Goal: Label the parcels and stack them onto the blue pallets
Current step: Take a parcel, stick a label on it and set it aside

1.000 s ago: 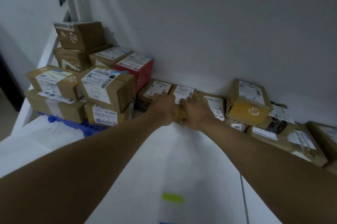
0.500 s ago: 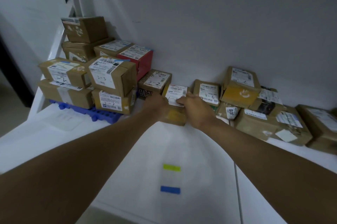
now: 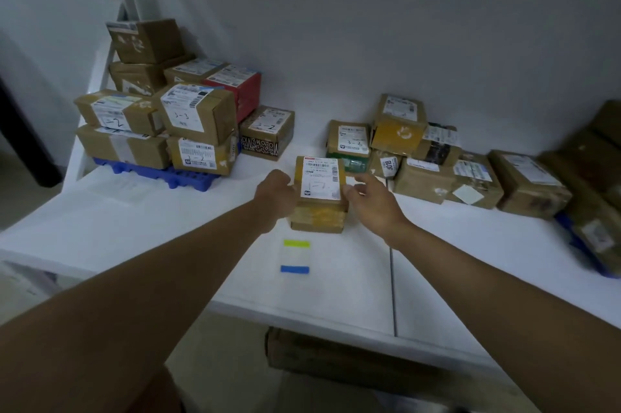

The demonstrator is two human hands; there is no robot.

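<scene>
A small brown parcel (image 3: 319, 197) with a white shipping label on top and yellow tape on its front sits mid-table. My left hand (image 3: 277, 192) grips its left side. My right hand (image 3: 368, 197) holds its right side, thumb at the label's edge. At the left, a blue pallet (image 3: 161, 172) carries a stack of several labelled parcels (image 3: 198, 113). Another blue pallet (image 3: 578, 244) shows at the far right under brown boxes.
The white table (image 3: 168, 227) runs along a white wall. A loose row of parcels (image 3: 426, 157) lies at the back right, one patterned box (image 3: 267, 133) beside the left stack. A yellow and a blue tape mark (image 3: 295, 256) lie near the front. A cardboard box (image 3: 336, 355) sits under the table.
Both hands pulled the small parcel away from the back row toward the table's middle. The view has drawn back, showing more of the table front.
</scene>
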